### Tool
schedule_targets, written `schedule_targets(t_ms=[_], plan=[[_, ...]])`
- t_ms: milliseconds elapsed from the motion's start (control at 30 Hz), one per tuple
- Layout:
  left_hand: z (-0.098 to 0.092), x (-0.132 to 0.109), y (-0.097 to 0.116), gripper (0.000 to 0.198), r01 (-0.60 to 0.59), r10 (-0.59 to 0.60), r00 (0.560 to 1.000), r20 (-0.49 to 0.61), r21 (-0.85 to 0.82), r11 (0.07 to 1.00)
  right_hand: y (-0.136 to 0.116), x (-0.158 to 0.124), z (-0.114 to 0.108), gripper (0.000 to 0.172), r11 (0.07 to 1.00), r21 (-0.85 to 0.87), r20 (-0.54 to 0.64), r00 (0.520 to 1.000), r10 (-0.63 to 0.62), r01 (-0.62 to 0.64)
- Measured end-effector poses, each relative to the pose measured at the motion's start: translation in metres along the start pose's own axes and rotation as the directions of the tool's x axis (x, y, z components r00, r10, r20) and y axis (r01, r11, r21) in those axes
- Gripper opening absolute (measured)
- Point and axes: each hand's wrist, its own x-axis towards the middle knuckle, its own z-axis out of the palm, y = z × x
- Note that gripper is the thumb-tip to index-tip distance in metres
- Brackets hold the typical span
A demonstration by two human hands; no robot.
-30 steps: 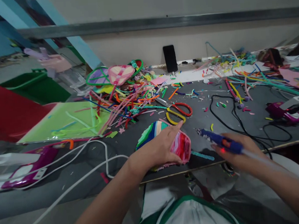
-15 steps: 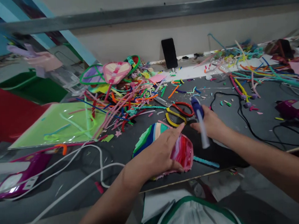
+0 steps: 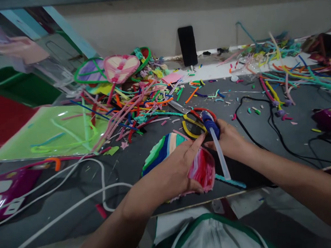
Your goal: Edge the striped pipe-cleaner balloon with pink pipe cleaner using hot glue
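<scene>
My left hand (image 3: 183, 165) lies across a striped, multicoloured pipe-cleaner piece (image 3: 208, 168) near the table's front edge. Its thumb and index finger span the red and pink end, holding it against the table; the other fingers are hidden. My right hand (image 3: 224, 137) is wrapped around a blue glue gun (image 3: 209, 123), from which a translucent glue stick (image 3: 221, 158) slants toward me. The gun's tip cannot be made out. Behind it lie scissors (image 3: 192, 126) with red and yellow handles, partly covered. A light blue pipe cleaner (image 3: 232, 181) pokes out right of the striped piece.
Pipe cleaners (image 3: 126, 111) and scraps are heaped at the back left, beside a green plastic packet (image 3: 51, 126). White cables (image 3: 101, 168) cross the left side; a black cord (image 3: 272, 122) loops at right. A dark phone (image 3: 187, 46) leans against the wall.
My right hand and the glue gun have come slightly left and closer to the striped piece, the glue stick shifting with them. My left hand stays on the piece. The view has tilted down.
</scene>
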Motion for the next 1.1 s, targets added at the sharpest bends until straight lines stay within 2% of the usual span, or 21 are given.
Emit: schedule_targets(t_ms=[200,533,767,967,1100], plan=[[-0.001,0.0,0.002,0.122,-0.035,0.036,0.999,-0.006,0.051,0.998,0.003,0.0,0.006,0.035,0.999,0.018,0.0,1.0,-0.028,0.028],[-0.001,-0.003,0.0,0.121,-0.012,0.01,1.0,0.019,0.069,0.998,0.01,0.001,0.013,0.037,0.994,0.096,0.02,0.998,-0.063,0.06],[-0.002,-0.002,0.002,0.119,-0.013,0.011,1.0,0.029,0.095,0.995,0.008,0.002,0.013,0.039,0.996,0.012,-0.001,0.996,-0.093,0.093],[-0.001,-0.003,0.001,0.121,-0.023,0.021,1.0,0.018,0.086,0.996,0.013,0.004,0.016,0.038,0.992,0.043,0.006,0.993,-0.117,0.117],[-0.001,-0.003,0.0,0.119,-0.016,0.014,1.0,0.02,0.076,0.997,0.012,0.004,0.015,0.037,0.99,-0.007,-0.008,0.99,-0.139,0.138]])
